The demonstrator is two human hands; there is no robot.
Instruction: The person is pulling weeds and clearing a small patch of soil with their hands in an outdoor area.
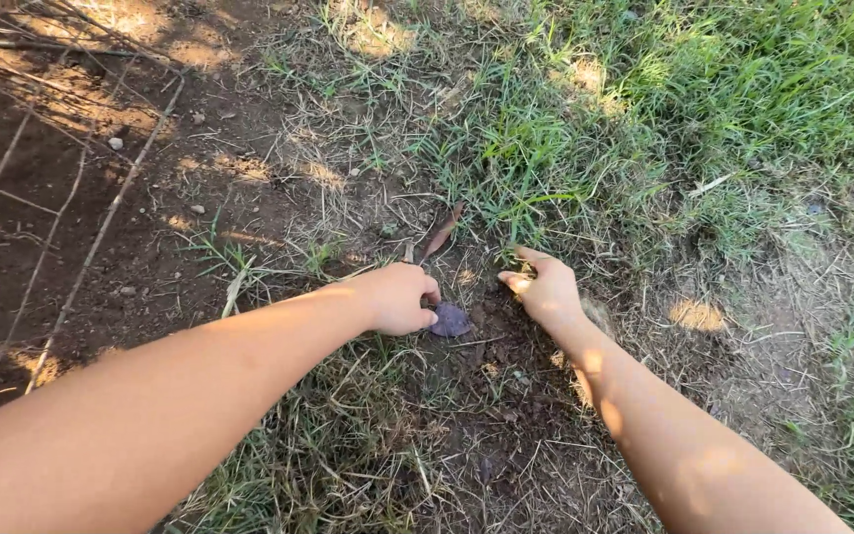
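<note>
Both my arms reach down to a patch of bare soil (491,376) among grass. My left hand (397,297) is curled into a fist, its fingertips touching a small flat purplish-grey stone (450,319) lying on the dirt. My right hand (543,287) is just right of the stone, fingers pinched on a tuft of dry grass stems (521,265) at the edge of the green grass. A brown dry leaf (441,233) lies just beyond the two hands.
Green grass (704,89) covers the upper right. Dark bare earth with thin dry sticks (101,232) and small pebbles spreads on the left. Dry straw-like grass (348,465) lies near the bottom, between my arms.
</note>
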